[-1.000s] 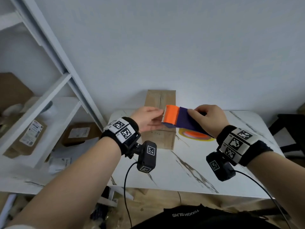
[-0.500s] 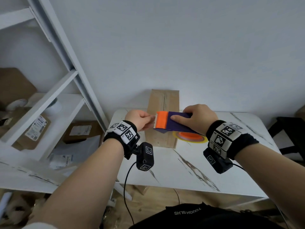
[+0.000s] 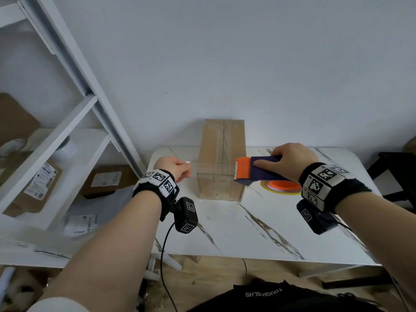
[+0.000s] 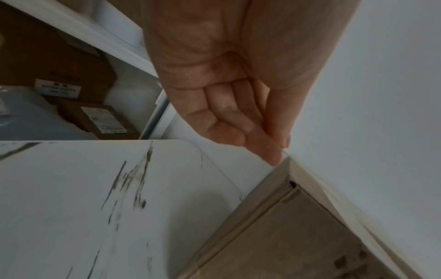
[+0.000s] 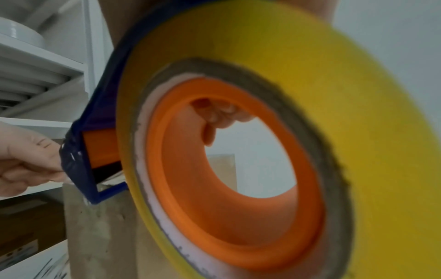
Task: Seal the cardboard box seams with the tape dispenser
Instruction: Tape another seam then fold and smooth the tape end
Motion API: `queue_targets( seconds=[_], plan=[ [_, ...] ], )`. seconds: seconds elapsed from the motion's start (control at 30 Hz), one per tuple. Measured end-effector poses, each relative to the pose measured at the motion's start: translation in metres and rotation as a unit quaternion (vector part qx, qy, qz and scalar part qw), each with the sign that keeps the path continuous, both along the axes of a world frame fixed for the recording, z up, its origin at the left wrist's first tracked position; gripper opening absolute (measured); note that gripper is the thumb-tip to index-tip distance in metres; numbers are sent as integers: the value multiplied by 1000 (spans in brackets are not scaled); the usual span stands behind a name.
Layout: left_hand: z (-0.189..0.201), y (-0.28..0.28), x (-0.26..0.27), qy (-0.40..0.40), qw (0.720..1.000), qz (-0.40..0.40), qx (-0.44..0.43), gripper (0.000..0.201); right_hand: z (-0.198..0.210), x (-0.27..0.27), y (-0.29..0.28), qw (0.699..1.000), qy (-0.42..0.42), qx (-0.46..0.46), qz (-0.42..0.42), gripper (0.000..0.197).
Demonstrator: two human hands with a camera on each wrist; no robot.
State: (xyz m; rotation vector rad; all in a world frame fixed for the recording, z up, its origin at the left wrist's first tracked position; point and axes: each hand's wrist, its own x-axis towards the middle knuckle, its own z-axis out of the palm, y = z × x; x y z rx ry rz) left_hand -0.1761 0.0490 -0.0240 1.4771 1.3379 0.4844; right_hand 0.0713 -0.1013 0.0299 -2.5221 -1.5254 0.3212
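"TOUGH SLHS" in white letters, upside down, on black garment (image 3: 265,296) at bottom edge of head view, white shipping labels (image 3: 107,179) on shelved parcels too blurred to read, square black-and-white marker codes on wristbands (image 3: 161,180)

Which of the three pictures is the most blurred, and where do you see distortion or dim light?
Right wrist view: the most blurred; the yellow tape roll fills the frame, smeared and out of focus. Left wrist view: dim, greyish light, the left hand soft, the cardboard box in shade. Head view: the sharpest, evenly lit, yet wide-angle bending makes the white shelf frame lean.
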Motion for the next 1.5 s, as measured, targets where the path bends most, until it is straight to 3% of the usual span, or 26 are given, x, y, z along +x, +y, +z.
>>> queue_targets(
  seconds=[0.4,0.5,0.63,0.77,0.9,1.03,1.17,1.23,1.33,1.43,1.5],
  plan=[
    [-20,0,14,8,999,24,-38,17,-12,11,7,999,29,-32,-22,49],
    [-17,1,19,66,998,4,-19,15,-14,12,6,999,36,-25,-28,51],
    [-17,2,14,193,980,-21,36,64,-17,16,4,998,43,-23,-31,50],
    [-16,-5,23,177,976,-61,109,25,-20,17,4,998,52,-20,-32,49],
    [-10,-10,25,164,976,-71,124,20,-22,19,4,998,59,-21,-27,50],
    [10,-36,32,254,902,-150,316,35,-23,18,5,997,67,-21,-23,49],
    [-10,-64,40,310,838,-300,334,50,-25,19,3,997,72,-14,-28,49],
    [-16,-63,39,321,833,-306,331,55,-27,19,2,997,76,-12,-27,49],
    [-16,-65,41,279,842,-298,351,53,-28,20,1,996,86,-9,-26,50],
    [-19,-74,46,270,824,-328,375,53,-28,21,2,996,87,-9,-27,49],
    [-20,-77,50,275,825,-321,374,53,-29,21,2,996,86,-8,-24,50]
  ],
)
